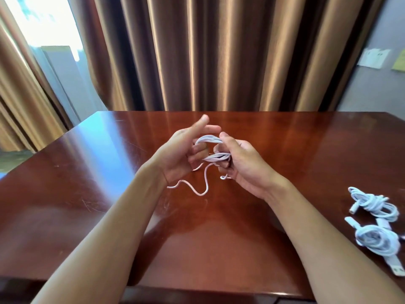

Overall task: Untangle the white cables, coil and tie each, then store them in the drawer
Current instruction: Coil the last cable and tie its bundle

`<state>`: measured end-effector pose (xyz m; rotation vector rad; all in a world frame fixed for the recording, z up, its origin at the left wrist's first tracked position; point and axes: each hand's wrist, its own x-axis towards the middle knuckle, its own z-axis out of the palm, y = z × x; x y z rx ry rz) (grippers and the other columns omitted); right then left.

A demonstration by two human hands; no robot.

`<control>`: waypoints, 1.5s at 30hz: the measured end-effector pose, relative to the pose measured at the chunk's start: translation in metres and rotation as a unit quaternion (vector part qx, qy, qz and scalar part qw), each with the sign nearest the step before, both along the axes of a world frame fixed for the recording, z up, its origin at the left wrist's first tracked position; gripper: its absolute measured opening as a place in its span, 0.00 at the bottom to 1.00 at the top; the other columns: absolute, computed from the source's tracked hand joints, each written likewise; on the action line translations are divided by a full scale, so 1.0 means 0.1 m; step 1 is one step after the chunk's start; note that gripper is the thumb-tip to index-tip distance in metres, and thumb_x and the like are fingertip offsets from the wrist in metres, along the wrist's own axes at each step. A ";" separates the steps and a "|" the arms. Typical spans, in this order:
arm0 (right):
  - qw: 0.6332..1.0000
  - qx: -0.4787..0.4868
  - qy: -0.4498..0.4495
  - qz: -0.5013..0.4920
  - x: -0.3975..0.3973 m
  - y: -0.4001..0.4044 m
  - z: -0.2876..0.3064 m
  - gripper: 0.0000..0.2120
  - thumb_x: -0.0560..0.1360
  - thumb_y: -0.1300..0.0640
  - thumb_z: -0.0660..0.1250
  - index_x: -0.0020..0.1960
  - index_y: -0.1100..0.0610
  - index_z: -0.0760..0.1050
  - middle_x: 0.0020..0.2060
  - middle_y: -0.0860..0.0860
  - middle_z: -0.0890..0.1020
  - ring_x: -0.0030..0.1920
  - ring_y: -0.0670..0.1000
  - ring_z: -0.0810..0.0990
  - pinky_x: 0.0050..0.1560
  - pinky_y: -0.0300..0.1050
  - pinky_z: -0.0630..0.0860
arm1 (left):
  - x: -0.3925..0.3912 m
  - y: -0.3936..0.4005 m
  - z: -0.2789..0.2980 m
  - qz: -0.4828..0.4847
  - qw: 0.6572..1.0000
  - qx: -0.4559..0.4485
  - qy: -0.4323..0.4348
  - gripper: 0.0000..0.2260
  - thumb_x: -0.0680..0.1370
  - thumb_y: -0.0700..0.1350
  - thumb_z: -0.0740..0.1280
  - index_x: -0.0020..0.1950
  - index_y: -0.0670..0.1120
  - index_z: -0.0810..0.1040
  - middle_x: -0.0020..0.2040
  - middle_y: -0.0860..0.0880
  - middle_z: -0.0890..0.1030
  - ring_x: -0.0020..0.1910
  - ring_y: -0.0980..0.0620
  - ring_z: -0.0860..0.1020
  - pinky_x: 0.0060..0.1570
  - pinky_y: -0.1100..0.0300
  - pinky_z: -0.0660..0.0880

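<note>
right hand (pixel 243 163) grips the white cable coil (pixel 215 150) above the surface (pixel 295 150); left hand (pixel 182 154), fingers loosely extended, touches it; two tied coils (pixel 377 222) lie well right.

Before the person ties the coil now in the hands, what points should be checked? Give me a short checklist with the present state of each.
1. Right hand grips the coil: ok.
2. Left hand holds the coil: cannot tell, its upper fingers are straight.
3. Loose tail fully wound: not ok, it trails on the table.
4. Tail free of knots: ok.
5. Two finished bundles lie apart at the right: ok.
6. Drawer open: cannot tell, not in view.
</note>
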<state>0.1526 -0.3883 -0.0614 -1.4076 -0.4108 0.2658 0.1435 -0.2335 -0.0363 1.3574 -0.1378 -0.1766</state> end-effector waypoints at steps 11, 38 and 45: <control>0.998 -0.038 -0.037 -0.044 0.02 0.01 -0.06 0.19 0.86 0.51 0.56 0.47 0.62 0.79 0.28 0.49 0.74 0.27 0.43 0.66 0.31 0.37 0.64 | 0.03 -0.14 -0.16 0.137 0.944 0.232 -0.190 0.13 0.85 0.40 0.59 0.46 0.37 0.79 0.31 0.47 0.78 0.29 0.60 0.75 0.30 0.64 0.72; 0.998 -0.027 -0.056 0.010 -0.04 -0.04 0.02 0.12 0.82 0.51 0.63 0.45 0.57 0.76 0.31 0.48 0.72 0.32 0.41 0.71 0.38 0.32 0.72 | 0.00 -0.13 -0.11 0.214 0.968 0.098 -0.083 0.22 0.82 0.44 0.61 0.27 0.45 0.68 0.22 0.50 0.64 0.18 0.54 0.61 0.23 0.65 0.56; 0.967 -0.141 -0.203 -0.058 -0.03 0.05 -0.08 0.09 0.84 0.59 0.63 0.53 0.61 0.80 0.37 0.50 0.82 0.33 0.42 0.79 0.36 0.36 0.74 | 0.01 -0.16 -0.07 0.250 0.967 -0.054 -0.012 0.16 0.78 0.37 0.53 0.31 0.40 0.66 0.19 0.48 0.65 0.14 0.55 0.60 0.19 0.71 0.56</control>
